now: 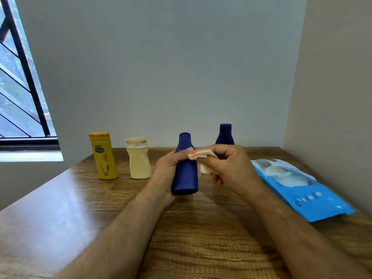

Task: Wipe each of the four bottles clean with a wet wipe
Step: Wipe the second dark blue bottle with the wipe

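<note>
Wooden table (60, 198) fills a room corner: 1 wall runs along its far edge, a second wall along its right edge, and a barred window (18, 87) sits at far left. Open tabletop lies across the left half and the near centre.

Along the far edge stand 3 bottles, upright and apart: a yellow bottle (103, 156) at left, a cream bottle (138, 158) just beside it, and a dark blue bottle (225, 134) further right, partly hidden behind the hands. A blue pack of wipes (302, 188) lies flat near the right wall, close to the right edge.

Left hand (167, 174) grips a second dark blue bottle, the held bottle (186, 176), with fingers curled round its middle from the left; the bottle is lifted above the table, tilted slightly, cap away from the camera. Right hand (227, 164) has its fingers curled and pinches a crumpled wet wipe (201, 158), stained orange at 1 edge. The wipe touches the upper right side of the held bottle, next to the left thumb.
</note>
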